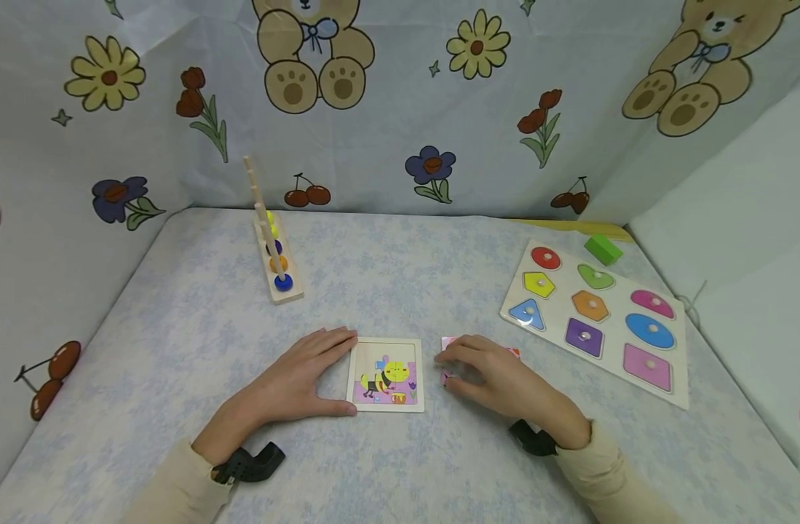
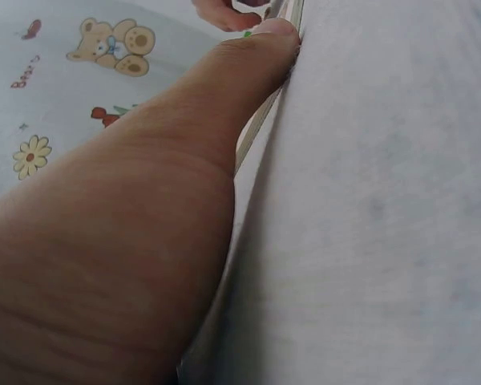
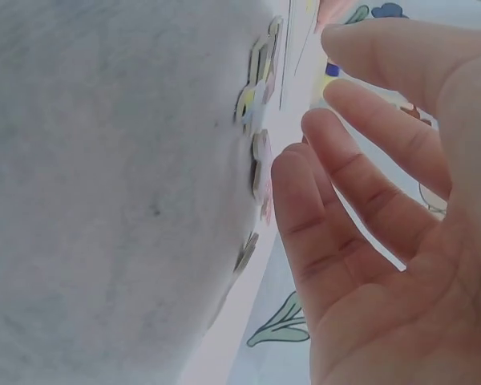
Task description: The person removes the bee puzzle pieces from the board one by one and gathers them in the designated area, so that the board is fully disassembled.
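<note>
In the head view a square wooden jigsaw tray (image 1: 386, 339) lies in the middle of the table, with a partly assembled bee picture (image 1: 391, 380) in it. My left hand (image 1: 296, 380) rests along its left side, index finger at the upper corner and thumb at the lower one. The left wrist view shows the thumb (image 2: 256, 56) against the tray's edge. My right hand (image 1: 488, 371) hovers palm down to the right of the tray, over loose jigsaw pieces (image 3: 260, 164) that it partly covers. Its fingers are bent loosely and apart from the thumb, with nothing between them.
A shape-knob board (image 1: 550, 320) lies at the right, with a green block (image 1: 603, 249) behind it. At the back left stands a wooden peg stand (image 1: 288, 297) with coloured beads. A printed cloth (image 1: 386, 145) hangs along the back edge.
</note>
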The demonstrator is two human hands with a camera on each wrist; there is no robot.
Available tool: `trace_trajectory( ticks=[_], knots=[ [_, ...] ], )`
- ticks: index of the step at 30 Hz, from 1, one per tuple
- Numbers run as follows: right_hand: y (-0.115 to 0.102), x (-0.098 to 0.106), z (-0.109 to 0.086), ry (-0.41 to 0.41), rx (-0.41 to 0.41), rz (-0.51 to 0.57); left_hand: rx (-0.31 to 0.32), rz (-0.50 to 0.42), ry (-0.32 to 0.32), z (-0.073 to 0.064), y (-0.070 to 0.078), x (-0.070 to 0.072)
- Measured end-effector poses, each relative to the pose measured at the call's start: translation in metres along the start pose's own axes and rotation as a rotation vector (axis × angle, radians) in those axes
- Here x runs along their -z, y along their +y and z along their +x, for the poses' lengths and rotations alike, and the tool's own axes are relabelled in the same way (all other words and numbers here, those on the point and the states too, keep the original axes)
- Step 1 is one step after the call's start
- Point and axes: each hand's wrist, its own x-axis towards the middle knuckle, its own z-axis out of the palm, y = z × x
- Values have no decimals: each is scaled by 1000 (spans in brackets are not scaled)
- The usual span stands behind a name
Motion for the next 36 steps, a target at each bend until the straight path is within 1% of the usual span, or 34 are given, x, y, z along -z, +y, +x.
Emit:
trace_trajectory(
  ticks=[7, 16, 25, 32, 36],
  knots=[
    [-6, 4, 11, -28, 24, 6, 2, -3, 0, -1, 0, 0],
    [-16, 2, 28, -40, 96, 18, 7, 7, -7, 0, 0, 0],
    [-25, -2, 42, -77, 81, 19, 3, 3, -1, 0, 0, 0],
    [-30, -9, 52, -91, 121, 38, -2, 6, 5, -1, 0, -1],
    [-33, -12, 57, -109, 123, 60, -7, 7, 7, -1, 0, 0]
  ],
)
